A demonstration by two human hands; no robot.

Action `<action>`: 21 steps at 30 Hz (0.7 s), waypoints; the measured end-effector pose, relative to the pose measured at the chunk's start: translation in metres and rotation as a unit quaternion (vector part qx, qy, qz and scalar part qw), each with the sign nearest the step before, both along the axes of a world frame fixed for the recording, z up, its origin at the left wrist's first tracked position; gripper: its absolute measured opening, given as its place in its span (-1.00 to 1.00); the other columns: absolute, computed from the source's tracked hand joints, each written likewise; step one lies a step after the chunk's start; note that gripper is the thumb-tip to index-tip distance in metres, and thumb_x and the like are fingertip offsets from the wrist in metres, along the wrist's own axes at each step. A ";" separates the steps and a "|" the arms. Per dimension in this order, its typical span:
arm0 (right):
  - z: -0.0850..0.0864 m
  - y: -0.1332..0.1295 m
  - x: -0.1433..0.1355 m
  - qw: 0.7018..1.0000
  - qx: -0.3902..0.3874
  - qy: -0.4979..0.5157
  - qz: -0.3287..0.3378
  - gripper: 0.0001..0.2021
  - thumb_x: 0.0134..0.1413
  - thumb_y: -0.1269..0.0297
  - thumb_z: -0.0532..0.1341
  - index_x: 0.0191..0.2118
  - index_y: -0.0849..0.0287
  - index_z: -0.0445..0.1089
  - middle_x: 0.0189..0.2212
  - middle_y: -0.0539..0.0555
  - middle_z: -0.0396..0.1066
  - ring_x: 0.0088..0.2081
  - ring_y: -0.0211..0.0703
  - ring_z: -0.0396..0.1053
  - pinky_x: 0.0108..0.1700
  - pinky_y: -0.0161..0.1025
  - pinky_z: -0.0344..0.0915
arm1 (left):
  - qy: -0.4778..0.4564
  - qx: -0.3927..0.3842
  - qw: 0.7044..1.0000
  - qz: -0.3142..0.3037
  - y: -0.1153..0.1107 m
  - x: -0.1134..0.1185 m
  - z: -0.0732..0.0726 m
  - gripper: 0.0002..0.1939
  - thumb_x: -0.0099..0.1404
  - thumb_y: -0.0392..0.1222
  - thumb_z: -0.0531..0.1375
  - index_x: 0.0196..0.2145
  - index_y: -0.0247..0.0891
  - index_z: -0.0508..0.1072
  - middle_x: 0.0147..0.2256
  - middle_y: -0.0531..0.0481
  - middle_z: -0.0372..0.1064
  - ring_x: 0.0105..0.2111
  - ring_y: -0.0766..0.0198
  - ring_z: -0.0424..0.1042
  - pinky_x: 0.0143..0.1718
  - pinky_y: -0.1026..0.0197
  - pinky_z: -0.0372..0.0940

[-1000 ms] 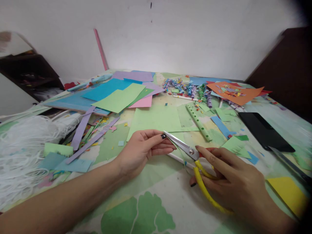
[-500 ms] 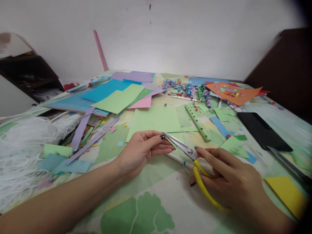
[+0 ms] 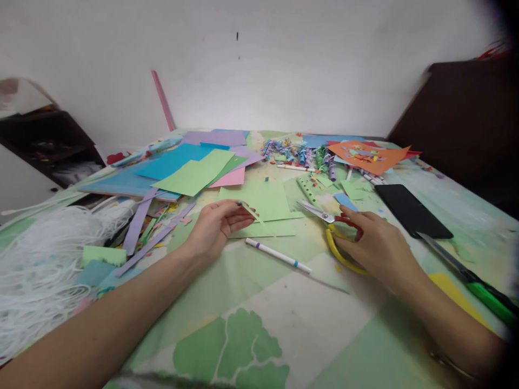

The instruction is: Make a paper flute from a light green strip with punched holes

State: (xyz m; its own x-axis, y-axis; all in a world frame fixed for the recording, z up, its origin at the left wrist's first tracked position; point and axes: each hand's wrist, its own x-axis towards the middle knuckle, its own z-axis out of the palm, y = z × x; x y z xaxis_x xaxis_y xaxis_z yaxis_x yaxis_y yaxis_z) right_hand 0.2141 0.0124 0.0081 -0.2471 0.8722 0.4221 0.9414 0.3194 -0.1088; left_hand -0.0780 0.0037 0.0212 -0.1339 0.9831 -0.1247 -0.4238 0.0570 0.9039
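Note:
Left of centre, my left hand pinches a thin light green paper strip between thumb and fingers. My right hand holds scissors with yellow and red handles, their blades pointing left over the table and slightly apart. Between and below the hands lies a white marker with purple and blue bands. Light green paper sheets lie flat just beyond my left hand. A green tube with dots rests past the scissor tips.
White cord is heaped at the left. Coloured sheets overlap at the back left. Curled paper pieces and an orange sheet are at the back. A black phone and green-handled scissors lie at the right.
My right hand has moved the scissors right, away from my left hand and the strip. My left hand has shifted slightly left. The white marker is now in full view; the camera view has shifted.

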 end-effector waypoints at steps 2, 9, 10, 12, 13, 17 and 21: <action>-0.001 0.002 0.000 1.000 -0.016 -0.003 0.002 -0.54 -0.01 0.19 0.19 0.05 0.20 0.33 -0.25 0.15 0.45 -0.32 -0.02 0.40 -0.31 -0.16 0.28 | -0.002 0.003 1.000 0.013 0.004 -0.004 -0.002 -0.92 0.08 -0.38 0.20 -0.46 -0.43 0.50 -0.48 -0.16 0.52 -0.43 0.23 0.53 -0.35 0.28 0.44; 0.003 0.000 -0.003 0.999 -0.033 0.004 0.009 -0.70 -0.01 0.24 0.17 -0.13 0.18 0.43 -0.22 0.19 0.41 -0.26 -0.01 0.40 -0.27 -0.18 0.27 | -0.015 0.008 0.999 0.033 0.009 -0.009 -0.005 -0.94 0.05 -0.39 0.20 -0.48 -0.42 0.49 -0.53 -0.12 0.50 -0.48 0.26 0.51 -0.41 0.31 0.43; 0.003 0.000 -0.003 0.999 -0.032 0.003 0.009 -0.71 -0.01 0.24 0.17 -0.13 0.18 0.43 -0.24 0.19 0.40 -0.26 -0.01 0.39 -0.27 -0.19 0.26 | -0.017 0.008 0.999 0.033 0.009 -0.009 -0.005 -0.94 0.05 -0.39 0.19 -0.48 -0.42 0.48 -0.54 -0.11 0.50 -0.48 0.26 0.51 -0.41 0.31 0.43; 0.002 0.000 -0.004 1.000 -0.030 0.004 0.009 -0.71 0.00 0.24 0.17 -0.14 0.19 0.42 -0.26 0.19 0.40 -0.27 -0.03 0.39 -0.29 -0.21 0.25 | -0.017 0.008 0.999 0.034 0.010 -0.009 -0.005 -0.94 0.05 -0.39 0.19 -0.49 -0.42 0.48 -0.54 -0.11 0.49 -0.48 0.26 0.51 -0.41 0.31 0.43; 0.002 0.000 -0.004 0.999 -0.030 0.005 0.010 -0.71 0.00 0.24 0.17 -0.14 0.19 0.42 -0.27 0.19 0.40 -0.28 -0.04 0.38 -0.30 -0.22 0.24 | -0.015 0.009 0.999 0.033 0.010 -0.009 -0.005 -0.94 0.05 -0.39 0.19 -0.49 -0.41 0.47 -0.54 -0.11 0.49 -0.48 0.26 0.51 -0.41 0.31 0.42; 0.002 0.000 -0.004 0.999 -0.042 0.010 0.012 -0.70 -0.01 0.22 0.18 -0.14 0.21 0.42 -0.28 0.20 0.40 -0.32 -0.05 0.36 -0.32 -0.23 0.22 | -0.011 0.011 0.999 0.039 0.011 -0.010 -0.005 -0.93 0.06 -0.39 0.17 -0.51 -0.39 0.46 -0.55 -0.09 0.49 -0.49 0.27 0.51 -0.43 0.33 0.42; 0.003 0.000 -0.003 0.999 -0.044 0.001 0.023 -0.68 0.01 0.24 0.16 -0.11 0.24 0.41 -0.30 0.22 0.40 -0.30 -0.03 0.35 -0.29 -0.21 0.22 | -0.012 0.008 0.999 0.046 0.012 -0.012 -0.004 -0.93 0.07 -0.39 0.15 -0.51 -0.37 0.44 -0.56 -0.07 0.48 -0.50 0.28 0.50 -0.43 0.33 0.41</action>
